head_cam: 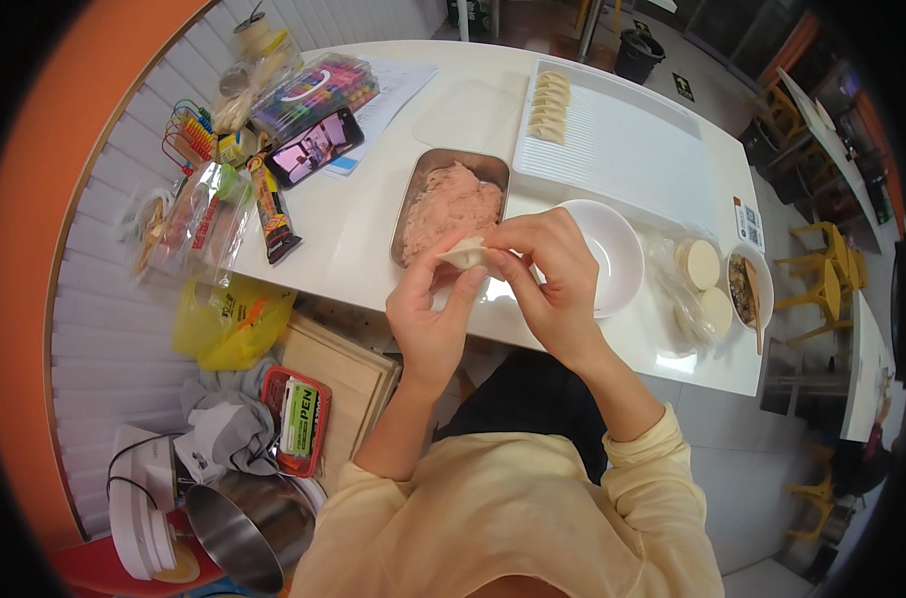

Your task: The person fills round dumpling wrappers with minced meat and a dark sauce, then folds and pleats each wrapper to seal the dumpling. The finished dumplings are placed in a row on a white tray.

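Note:
A folded dumpling (pixel 465 254) is pinched between both hands, over the near end of a metal tray of pink minced filling (pixel 453 205). My left hand (pixel 436 303) grips its left side, with the thumb on the near face. My right hand (pixel 550 280) pinches its right end between thumb and fingers. Partly behind my right hand stands a white bowl (pixel 619 258). Several folded dumplings (pixel 550 108) lie in a column at the left of a white ridged tray (pixel 617 161). Two stacks of round wrappers (pixel 698 265) sit by a plastic bag at the right.
A bowl of dark filling (pixel 740 288) with a wooden utensil stands at the table's right end. On the left are a phone (pixel 315 147), a wrapped snack (pixel 271 209), a marker case (pixel 315 93) and a clear plastic package (pixel 202 224). A steel mixing bowl (pixel 251 527) stands lower left.

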Action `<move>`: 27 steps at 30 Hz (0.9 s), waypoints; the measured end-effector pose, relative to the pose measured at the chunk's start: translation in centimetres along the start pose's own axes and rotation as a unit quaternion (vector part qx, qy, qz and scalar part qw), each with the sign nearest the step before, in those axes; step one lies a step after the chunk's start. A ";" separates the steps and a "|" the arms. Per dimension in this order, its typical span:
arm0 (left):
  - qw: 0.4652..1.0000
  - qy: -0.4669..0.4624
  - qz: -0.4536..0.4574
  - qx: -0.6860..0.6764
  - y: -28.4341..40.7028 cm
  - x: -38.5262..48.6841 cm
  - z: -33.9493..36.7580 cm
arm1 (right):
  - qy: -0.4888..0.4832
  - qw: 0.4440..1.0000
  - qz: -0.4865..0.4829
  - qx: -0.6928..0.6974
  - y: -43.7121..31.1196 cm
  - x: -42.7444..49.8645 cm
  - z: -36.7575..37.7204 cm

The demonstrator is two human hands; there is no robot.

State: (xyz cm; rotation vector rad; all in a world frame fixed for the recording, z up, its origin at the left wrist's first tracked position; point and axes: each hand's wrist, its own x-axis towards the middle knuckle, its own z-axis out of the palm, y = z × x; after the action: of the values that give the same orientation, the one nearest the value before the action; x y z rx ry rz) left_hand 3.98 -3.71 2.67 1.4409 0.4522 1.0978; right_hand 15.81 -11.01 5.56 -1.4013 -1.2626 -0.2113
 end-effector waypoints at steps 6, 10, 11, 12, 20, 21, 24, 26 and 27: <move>0.998 -0.001 0.025 0.051 0.2 -0.1 -0.1 | 0.010 0.997 -0.046 -0.058 0.1 0.0 -0.2; 0.992 -0.013 0.058 0.110 0.5 -0.3 -0.2 | 0.020 0.994 -0.074 -0.072 0.1 -0.2 -0.2; 0.990 -0.015 0.068 0.126 0.5 -0.3 -0.2 | 0.018 0.994 -0.081 -0.074 0.1 -0.2 -0.2; 0.989 -0.014 0.078 0.123 0.5 -0.2 -0.2 | 0.019 0.993 -0.092 -0.078 0.1 -0.3 -0.3; 0.967 -0.020 0.162 0.195 0.8 0.0 -0.4 | 0.042 0.985 -0.140 -0.090 -0.2 -0.2 -0.5; 0.967 -0.022 0.165 0.194 0.9 0.0 -0.3 | 0.044 0.985 -0.144 -0.090 -0.2 -0.1 -0.5; 0.965 -0.028 0.171 0.196 1.2 -0.1 -0.2 | 0.041 0.984 -0.149 -0.092 -0.2 0.0 -0.5; 0.964 -0.027 0.173 0.199 1.4 -0.1 -0.3 | 0.037 0.982 -0.153 -0.101 -0.3 0.0 -0.5; 0.962 -0.030 0.184 0.201 1.4 -0.1 -0.3 | 0.034 0.983 -0.150 -0.098 -0.3 0.0 -0.5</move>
State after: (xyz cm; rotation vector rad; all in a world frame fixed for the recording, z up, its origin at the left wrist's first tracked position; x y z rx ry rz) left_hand 3.25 -3.93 3.92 1.9676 0.3862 1.3006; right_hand 15.83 -11.55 5.88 -1.3510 -1.4224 -0.5978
